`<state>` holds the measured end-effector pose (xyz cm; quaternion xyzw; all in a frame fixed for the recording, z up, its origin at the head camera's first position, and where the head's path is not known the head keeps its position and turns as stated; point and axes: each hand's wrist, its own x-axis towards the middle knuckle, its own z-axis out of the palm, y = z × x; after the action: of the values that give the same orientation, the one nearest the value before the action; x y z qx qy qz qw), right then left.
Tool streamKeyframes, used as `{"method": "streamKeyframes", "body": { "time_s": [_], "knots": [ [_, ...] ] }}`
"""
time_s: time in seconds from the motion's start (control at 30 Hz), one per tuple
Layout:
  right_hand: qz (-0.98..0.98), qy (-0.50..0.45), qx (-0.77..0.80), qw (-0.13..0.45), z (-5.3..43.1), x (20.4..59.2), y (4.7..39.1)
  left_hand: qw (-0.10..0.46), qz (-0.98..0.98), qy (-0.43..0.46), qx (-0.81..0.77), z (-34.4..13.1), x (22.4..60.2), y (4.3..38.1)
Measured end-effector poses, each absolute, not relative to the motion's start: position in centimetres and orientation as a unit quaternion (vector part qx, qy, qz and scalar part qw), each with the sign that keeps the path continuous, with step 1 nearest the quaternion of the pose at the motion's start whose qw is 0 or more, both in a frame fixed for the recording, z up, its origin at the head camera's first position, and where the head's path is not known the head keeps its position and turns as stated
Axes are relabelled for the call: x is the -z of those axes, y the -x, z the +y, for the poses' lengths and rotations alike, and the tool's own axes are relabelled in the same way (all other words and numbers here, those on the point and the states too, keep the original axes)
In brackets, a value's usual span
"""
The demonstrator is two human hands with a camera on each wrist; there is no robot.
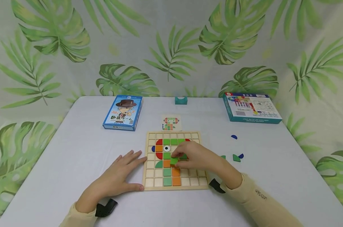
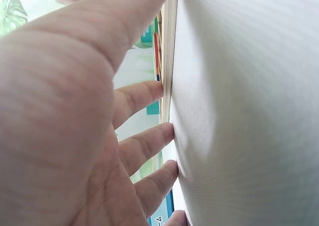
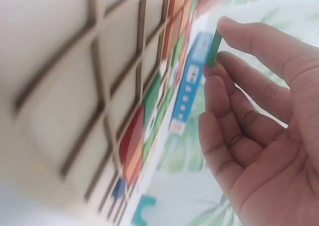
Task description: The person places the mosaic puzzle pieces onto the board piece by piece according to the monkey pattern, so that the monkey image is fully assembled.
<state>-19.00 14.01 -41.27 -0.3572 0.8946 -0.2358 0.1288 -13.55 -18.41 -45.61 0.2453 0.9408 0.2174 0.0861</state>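
Note:
A wooden grid board (image 1: 157,188) lies on the table, partly filled with red, orange, green and blue tiles. Over its middle, my right hand (image 1: 195,156) pinches a green square tile (image 1: 174,161) between thumb and fingertips. In the right wrist view the same green tile (image 3: 214,49) is held edge-on, apart from the board (image 3: 119,51). My left hand (image 1: 118,176) lies spread at the board's left edge, thumb and a finger touching its frame. The left wrist view shows its straight fingers (image 2: 147,141) by the board's side (image 2: 169,61). My right hand hides some cells.
A pattern card (image 1: 171,123) lies behind the board. Farther back are a blue game box (image 1: 123,112), a teal notched piece (image 1: 181,100) and a teal-and-white box (image 1: 252,107). Loose blue half-circles (image 1: 234,136) and green quarter-pieces (image 1: 236,158) lie to the right.

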Motion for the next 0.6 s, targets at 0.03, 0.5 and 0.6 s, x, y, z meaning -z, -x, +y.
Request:
{"method": "streamKeyframes", "body": {
  "time_s": [0.03, 0.5, 0.6],
  "knots": [
    [0.893, 0.36, 0.235, 0.134, 13.6, 41.3, 18.9, 0.086, 0.941, -0.246, -0.218, -18.4, 45.6, 13.6],
    [0.876, 0.413, 0.2, 0.146, 10.0, 42.3, 17.9, 0.085, 0.94, -0.254, -0.213, -18.6, 45.9, 13.8],
    [0.874, 0.418, 0.198, 0.15, 9.5, 42.6, 17.9, 0.085, 0.939, -0.255, -0.213, -18.7, 45.9, 13.7]
  ]
}}
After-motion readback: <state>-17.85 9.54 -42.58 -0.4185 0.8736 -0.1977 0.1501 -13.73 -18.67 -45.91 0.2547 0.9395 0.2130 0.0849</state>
